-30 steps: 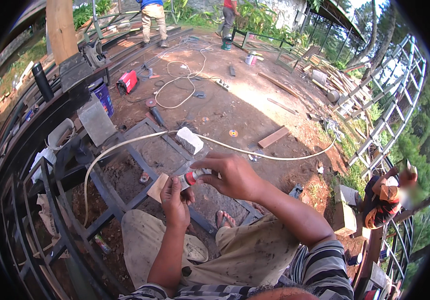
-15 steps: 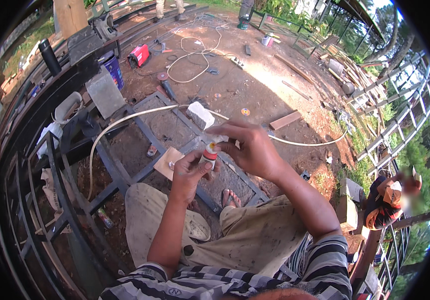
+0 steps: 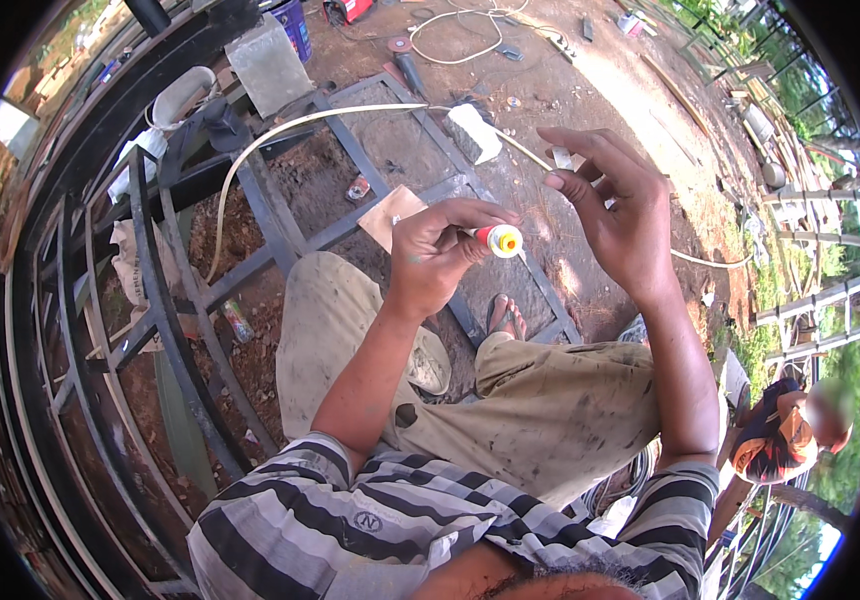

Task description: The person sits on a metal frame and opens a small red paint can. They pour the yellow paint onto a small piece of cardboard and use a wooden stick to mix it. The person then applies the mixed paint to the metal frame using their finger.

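Note:
My left hand (image 3: 440, 262) grips a small tube with a red collar and yellow cap (image 3: 498, 240), its capped end pointing right. My right hand (image 3: 622, 215) is raised just right of the tube and apart from it, fingers spread and palm toward the tube. A small white bit shows by its thumb and forefinger; I cannot tell whether it is held or lies on the ground behind. I sit with my knees up in stained khaki trousers (image 3: 550, 410). A white hose (image 3: 290, 125) curves over the ground behind both hands.
A black welded metal frame (image 3: 160, 290) lies on the dirt to my left and under my legs. A white block (image 3: 475, 132), a flat wooden piece (image 3: 390, 215), a grey concrete block (image 3: 270, 62) and a blue bucket (image 3: 295, 20) are ahead. Another person (image 3: 780, 445) crouches at lower right.
My right hand has come off the tube's cap and lifted away to the right with its fingers spread. The view has tilted down and closer to my hands.

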`<state>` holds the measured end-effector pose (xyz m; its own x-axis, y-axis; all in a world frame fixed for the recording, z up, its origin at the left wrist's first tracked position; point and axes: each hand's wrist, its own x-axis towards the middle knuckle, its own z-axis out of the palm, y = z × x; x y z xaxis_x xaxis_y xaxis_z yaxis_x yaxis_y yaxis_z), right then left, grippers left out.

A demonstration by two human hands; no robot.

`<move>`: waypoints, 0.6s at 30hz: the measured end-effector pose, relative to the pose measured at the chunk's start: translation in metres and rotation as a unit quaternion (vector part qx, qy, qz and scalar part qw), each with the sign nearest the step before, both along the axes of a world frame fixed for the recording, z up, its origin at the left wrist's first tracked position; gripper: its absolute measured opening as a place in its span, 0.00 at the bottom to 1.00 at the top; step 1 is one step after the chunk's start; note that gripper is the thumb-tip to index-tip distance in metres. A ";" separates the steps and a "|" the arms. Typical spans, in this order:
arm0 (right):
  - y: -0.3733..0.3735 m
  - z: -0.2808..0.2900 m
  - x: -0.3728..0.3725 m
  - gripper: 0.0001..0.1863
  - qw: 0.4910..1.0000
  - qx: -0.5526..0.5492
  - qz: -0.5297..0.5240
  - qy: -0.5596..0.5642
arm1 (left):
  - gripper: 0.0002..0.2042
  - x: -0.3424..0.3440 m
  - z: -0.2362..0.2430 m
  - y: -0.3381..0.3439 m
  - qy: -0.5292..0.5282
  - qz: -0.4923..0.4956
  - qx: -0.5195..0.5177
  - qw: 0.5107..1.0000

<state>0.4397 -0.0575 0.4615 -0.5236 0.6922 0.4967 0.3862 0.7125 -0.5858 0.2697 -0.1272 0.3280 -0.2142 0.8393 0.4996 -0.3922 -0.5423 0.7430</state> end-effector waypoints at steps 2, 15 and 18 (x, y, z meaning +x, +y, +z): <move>0.001 -0.001 0.000 0.17 1.000 0.000 0.001 -0.004 | 0.08 -0.001 -0.004 0.001 -0.001 -0.007 0.018 1.000; 0.005 -0.006 0.002 0.21 0.999 -0.002 -0.002 -0.032 | 0.07 -0.006 -0.019 0.005 0.028 0.026 -0.041 0.998; 0.007 -0.009 0.002 0.21 1.000 -0.013 -0.009 -0.026 | 0.08 -0.003 -0.018 0.007 -0.002 0.055 -0.091 0.994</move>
